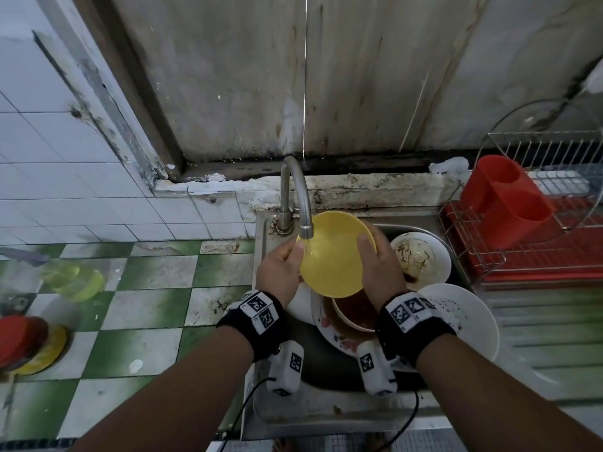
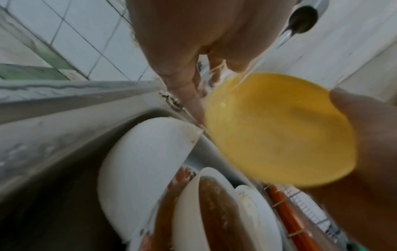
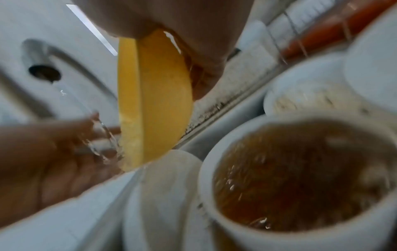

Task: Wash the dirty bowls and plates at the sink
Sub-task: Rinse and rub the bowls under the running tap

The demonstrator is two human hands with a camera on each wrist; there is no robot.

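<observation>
The yellow bowl (image 1: 336, 252) is held tilted over the sink (image 1: 326, 402), just under the mouth of the tap (image 1: 295, 197), and water runs from the tap onto its left rim. The right hand (image 1: 380, 272) grips the bowl's right side, thumb on the inside and fingers curled behind the rim. The left hand (image 1: 280, 272) is at the bowl's left edge with its thumb up against the rim in the stream; in the right wrist view its fingers lie fairly straight with water running over them, and whether they clasp the bowl cannot be told.

Below the bowl, in the sink, stands a white bowl (image 1: 354, 316) holding brown liquid, set on a patterned plate (image 1: 329, 334). To the left of it leans another white dish (image 2: 146, 163), seen best from the left wrist. Behind and to the right lies a dirty bowl (image 1: 421, 257) with dark smears inside. A large white plate (image 1: 463, 321) with dark specks rests at the sink's right edge.

On the worktop to the right stands a wire rack (image 1: 535, 203) on a red tray (image 1: 538, 256), with a red holder (image 1: 509, 197) in it. To the left, the tiled worktop (image 1: 156, 282) carries a yellow-green bottle (image 1: 75, 278), blurred, and a red object on a yellow dish (image 1: 29, 344).
</observation>
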